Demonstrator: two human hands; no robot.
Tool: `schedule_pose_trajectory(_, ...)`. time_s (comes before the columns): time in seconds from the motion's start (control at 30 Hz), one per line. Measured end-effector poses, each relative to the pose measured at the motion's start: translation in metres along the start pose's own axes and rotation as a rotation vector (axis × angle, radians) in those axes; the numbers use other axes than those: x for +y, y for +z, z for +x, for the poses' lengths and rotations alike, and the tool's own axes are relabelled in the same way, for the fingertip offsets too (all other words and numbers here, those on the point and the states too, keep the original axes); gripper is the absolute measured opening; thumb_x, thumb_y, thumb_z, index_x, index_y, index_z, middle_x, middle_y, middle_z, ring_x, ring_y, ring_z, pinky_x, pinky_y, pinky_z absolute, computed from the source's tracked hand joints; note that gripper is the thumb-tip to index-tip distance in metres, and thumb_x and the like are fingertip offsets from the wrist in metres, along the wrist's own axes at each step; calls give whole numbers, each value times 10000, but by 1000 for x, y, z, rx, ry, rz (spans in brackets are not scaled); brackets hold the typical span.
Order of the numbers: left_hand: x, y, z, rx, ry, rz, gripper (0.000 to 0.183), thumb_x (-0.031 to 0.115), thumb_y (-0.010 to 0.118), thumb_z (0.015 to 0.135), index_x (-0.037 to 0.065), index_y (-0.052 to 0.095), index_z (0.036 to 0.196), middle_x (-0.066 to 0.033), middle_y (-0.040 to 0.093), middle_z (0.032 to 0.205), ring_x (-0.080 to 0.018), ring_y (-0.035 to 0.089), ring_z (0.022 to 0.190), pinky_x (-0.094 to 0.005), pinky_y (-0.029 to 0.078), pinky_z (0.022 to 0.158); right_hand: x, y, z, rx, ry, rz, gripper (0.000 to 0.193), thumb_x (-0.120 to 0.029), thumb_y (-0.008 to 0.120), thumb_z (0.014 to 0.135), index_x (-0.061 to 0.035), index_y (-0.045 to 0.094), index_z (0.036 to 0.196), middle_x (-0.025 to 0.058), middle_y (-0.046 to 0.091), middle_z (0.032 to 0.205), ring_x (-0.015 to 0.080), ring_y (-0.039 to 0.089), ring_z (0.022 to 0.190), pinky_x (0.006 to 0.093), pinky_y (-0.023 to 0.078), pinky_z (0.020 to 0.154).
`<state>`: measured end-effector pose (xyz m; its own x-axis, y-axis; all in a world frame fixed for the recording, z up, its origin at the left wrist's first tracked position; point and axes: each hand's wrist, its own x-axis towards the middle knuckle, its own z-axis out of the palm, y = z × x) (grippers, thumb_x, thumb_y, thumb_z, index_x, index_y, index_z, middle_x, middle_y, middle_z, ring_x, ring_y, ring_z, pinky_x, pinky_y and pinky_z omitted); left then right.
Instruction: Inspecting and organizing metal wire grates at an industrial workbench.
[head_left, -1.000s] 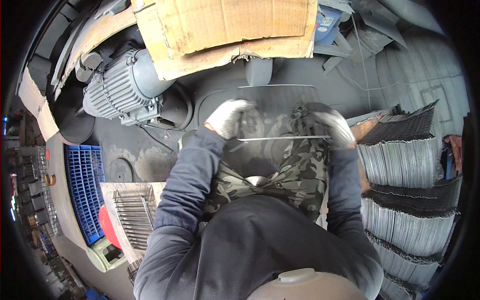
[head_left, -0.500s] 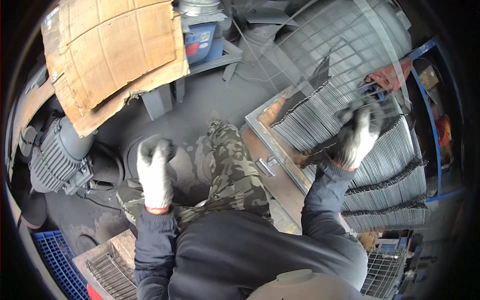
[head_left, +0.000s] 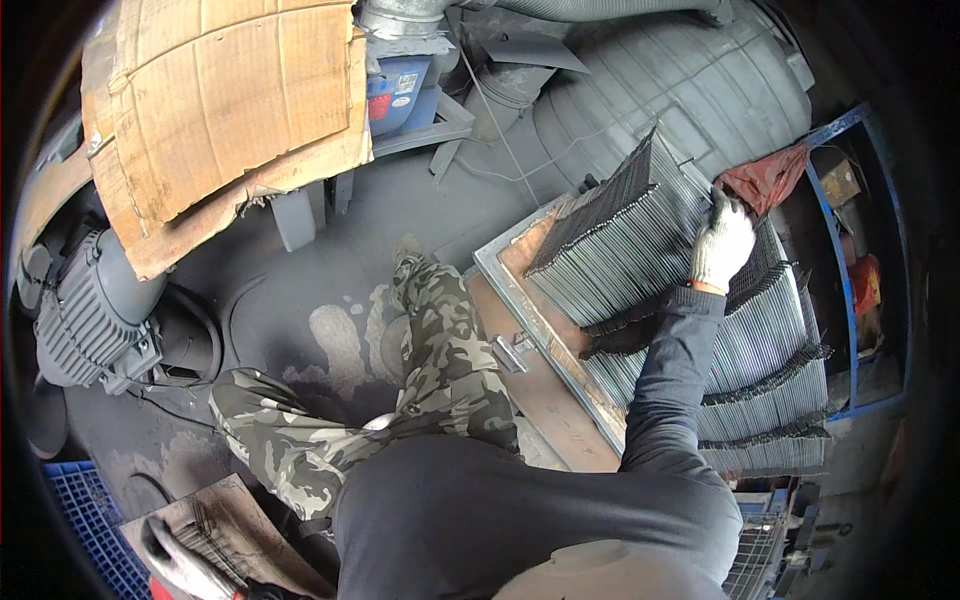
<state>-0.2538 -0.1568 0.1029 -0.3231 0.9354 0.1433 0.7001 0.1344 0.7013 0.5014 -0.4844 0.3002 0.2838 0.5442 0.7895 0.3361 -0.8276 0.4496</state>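
Since the earlier frame, the left hand [head_left: 185, 570] has swung from before the left thigh to between seven and eight o'clock, and the right hand [head_left: 724, 245] has settled between two and three. The dusty grey floor [head_left: 270, 320] spreads from nine o'clock to twelve. A cardboard sheet [head_left: 235, 100] lies at ten, a finned motor [head_left: 90, 315] at nine, a blue crate [head_left: 100, 520] at eight, and a large grey tank [head_left: 690, 100] between one and two. Stacked wire grids [head_left: 620, 235] stand in rows from two o'clock to four on a metal-rimmed support [head_left: 548, 345].

The blurred grid seen over the stacks half a second earlier no longer shows as a separate piece. The right fingers now bend at the far end of the upper row, near a red cloth [head_left: 765, 180]; whether they are clamped on a grid cannot be told. The left hand lies over a wooden board [head_left: 240, 510], just beside thin metal rods [head_left: 208, 545]; its grip cannot be told either.

The support's rim borders the right leg [head_left: 450, 360] at five o'clock; a blue frame [head_left: 845, 260] bounds three. Bare floor lies between the knees and the cardboard, toward eleven.
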Motion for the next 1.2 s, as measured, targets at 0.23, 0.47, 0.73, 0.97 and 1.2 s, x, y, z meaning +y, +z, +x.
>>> schedule_pose_trajectory(0.23,-224,-42,19,624,415,799,452,480,766,959,32,734,1010,-136,710,857,-320,695,747,-459,566,676,-18,4,-9,27,61,-2,393,-42,658,827,-172,770,1180,100,728,991,332,711,912,455,571,794)
schedule_pose_trajectory(0.47,-266,-41,18,498,397,748,370,421,716,999,51,723,996,-130,704,921,-318,687,808,-437,554,718,-11,16,-18,-66,39,64,361,-90,696,841,-180,756,1186,108,715,1008,334,691,928,467,552,823)
schedule_pose_trajectory(0.73,-340,-39,66,316,300,467,409,404,645,1049,23,687,1193,-166,702,1134,-331,685,995,-417,538,877,-10,-1,-30,-69,-44,95,240,-283,718,982,-97,762,1126,127,751,1026,353,697,1033,479,532,947)
schedule_pose_trajectory(0.97,-363,-93,106,193,221,286,481,388,582,1094,-2,655,1366,-199,700,1320,-342,684,1159,-399,524,1016,-26,18,-46,-75,-43,331,245,-269,759,952,-72,748,1097,126,745,1066,358,679,1050,495,478,1087)
schedule_pose_trajectory(1.2,-85,-101,24,157,73,458,378,235,570,1112,-50,635,1351,-248,694,1319,-354,673,1167,-390,490,1068,-150,-57,-69,283,329,836,248,-2,618,997,19,715,1224,175,729,1221,329,679,1145,438,506,1071)
